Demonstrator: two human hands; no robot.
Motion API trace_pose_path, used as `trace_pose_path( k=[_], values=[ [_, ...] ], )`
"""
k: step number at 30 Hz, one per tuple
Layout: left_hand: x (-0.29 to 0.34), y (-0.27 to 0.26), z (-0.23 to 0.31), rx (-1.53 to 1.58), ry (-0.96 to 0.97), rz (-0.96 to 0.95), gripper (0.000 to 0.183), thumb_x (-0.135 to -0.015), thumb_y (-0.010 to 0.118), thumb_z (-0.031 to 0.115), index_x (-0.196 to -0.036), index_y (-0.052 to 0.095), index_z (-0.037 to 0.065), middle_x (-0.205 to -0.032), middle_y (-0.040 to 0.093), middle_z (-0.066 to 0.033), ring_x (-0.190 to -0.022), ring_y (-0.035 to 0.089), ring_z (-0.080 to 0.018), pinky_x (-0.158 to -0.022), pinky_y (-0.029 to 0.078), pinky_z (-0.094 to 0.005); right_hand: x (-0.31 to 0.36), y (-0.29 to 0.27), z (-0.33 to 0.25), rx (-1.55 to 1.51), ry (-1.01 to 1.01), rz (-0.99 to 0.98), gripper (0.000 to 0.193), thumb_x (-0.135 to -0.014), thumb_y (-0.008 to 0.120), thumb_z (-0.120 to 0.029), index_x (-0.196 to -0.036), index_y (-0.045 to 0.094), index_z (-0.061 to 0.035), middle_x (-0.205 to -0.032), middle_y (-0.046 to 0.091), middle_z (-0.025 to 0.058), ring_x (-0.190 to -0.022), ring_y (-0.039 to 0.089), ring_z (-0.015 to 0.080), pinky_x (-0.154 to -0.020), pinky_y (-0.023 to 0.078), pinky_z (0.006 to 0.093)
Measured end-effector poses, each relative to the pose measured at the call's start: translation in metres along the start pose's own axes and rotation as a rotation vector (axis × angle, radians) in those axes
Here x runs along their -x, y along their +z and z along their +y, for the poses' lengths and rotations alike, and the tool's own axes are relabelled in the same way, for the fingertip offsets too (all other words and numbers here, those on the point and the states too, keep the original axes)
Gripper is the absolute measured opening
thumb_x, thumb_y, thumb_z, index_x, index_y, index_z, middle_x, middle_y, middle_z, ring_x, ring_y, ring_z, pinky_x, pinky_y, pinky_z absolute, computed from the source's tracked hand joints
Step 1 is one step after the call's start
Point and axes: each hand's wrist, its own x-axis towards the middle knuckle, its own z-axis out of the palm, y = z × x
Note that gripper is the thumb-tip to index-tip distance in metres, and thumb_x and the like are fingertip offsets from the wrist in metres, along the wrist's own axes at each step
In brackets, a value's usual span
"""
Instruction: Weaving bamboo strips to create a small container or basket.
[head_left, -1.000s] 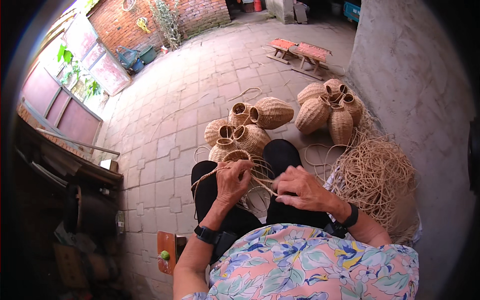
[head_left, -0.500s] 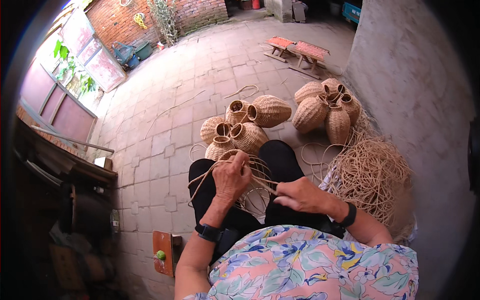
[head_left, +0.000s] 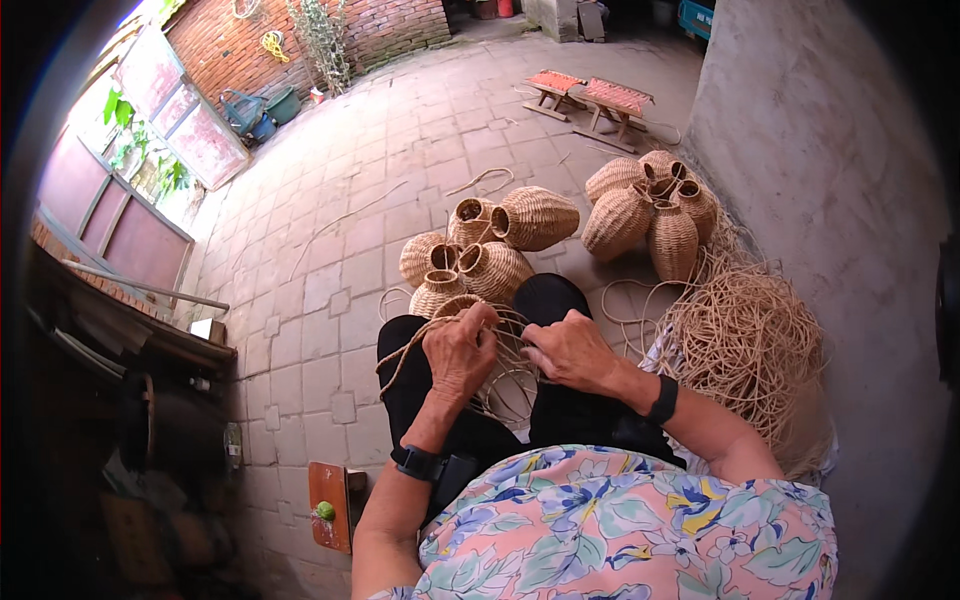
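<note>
Over my lap, my left hand is closed on the rim of a partly woven basket. Loose cords loop out from the basket between my knees. My right hand is over my right knee, just right of the basket, its fingers pinched on a weaving cord; the tips are partly hidden. Just beyond my knees lies a cluster of woven vase-shaped baskets, mouths turned together. A second cluster of such baskets rests farther right.
A big heap of tan cord lies to my right, beside a grey wall. Two low stools with woven red seats stand farther off. At my lower left is a small wooden stool with a round green thing on it.
My right hand has moved away from my body and slightly left, nearer the basket rim. My left hand keeps its hold in nearly the same place.
</note>
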Motion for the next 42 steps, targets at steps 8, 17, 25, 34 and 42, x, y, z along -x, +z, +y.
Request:
trace_pose_path(
  k=[8,17,25,34,42],
  values=[
    [0.000,0.001,0.000,-0.011,0.005,0.002,0.015,-0.074,0.060,0.006,-0.085,0.061,0.015,-0.071,0.064,-0.0071,-0.064,0.063,-0.0299,-0.063,0.046,-0.0420,0.009,-0.008,0.001,-0.095,0.149,-0.232,0.022,-0.089,0.061,-0.028,-0.089,0.063,-0.0061,-0.068,0.065,0.0201,-0.070,0.066,0.0407,-0.065,0.051,0.0506],
    [-0.001,-0.001,0.001,0.021,-0.048,-0.001,0.015,-0.077,0.064,0.009,-0.090,0.064,0.016,-0.073,0.067,-0.0043,-0.066,0.065,-0.0251,-0.066,0.047,-0.0383,0.044,-0.007,0.035,-0.165,0.081,-0.158,0.023,-0.090,0.061,-0.029,-0.081,0.059,-0.0078,-0.066,0.061,0.0193,-0.068,0.064,0.0409,-0.060,0.048,0.0510],
    [-0.001,0.002,0.002,0.054,-0.006,0.046,0.016,-0.077,0.067,0.010,-0.092,0.064,0.014,-0.083,0.071,-0.0034,-0.073,0.068,-0.0226,-0.072,0.048,-0.0367,0.117,-0.043,0.087,-0.047,0.489,-0.230,0.021,-0.084,0.067,-0.029,-0.094,0.065,-0.0102,-0.076,0.063,0.0162,-0.078,0.064,0.0367,-0.067,0.047,0.0473],
    [-0.002,0.005,-0.007,0.057,0.013,0.023,0.010,-0.078,0.066,0.007,-0.086,0.062,0.011,-0.082,0.070,-0.0048,-0.074,0.068,-0.0256,-0.070,0.049,-0.0380,0.023,-0.010,0.025,0.142,-0.014,-0.102,0.024,-0.084,0.070,-0.030,-0.097,0.065,-0.0102,-0.103,0.060,0.0086,-0.101,0.057,0.0260,-0.080,0.040,0.0404],
    [-0.003,0.005,-0.006,0.033,0.028,0.027,0.009,-0.078,0.065,0.006,-0.085,0.062,0.011,-0.080,0.070,-0.0053,-0.073,0.069,-0.0253,-0.068,0.049,-0.0359,0.038,-0.014,0.023,0.005,-0.136,-0.198,0.026,-0.085,0.070,-0.034,-0.083,0.062,-0.0096,-0.074,0.066,0.0086,-0.077,0.065,0.0284,-0.072,0.040,0.0412]
  ],
)
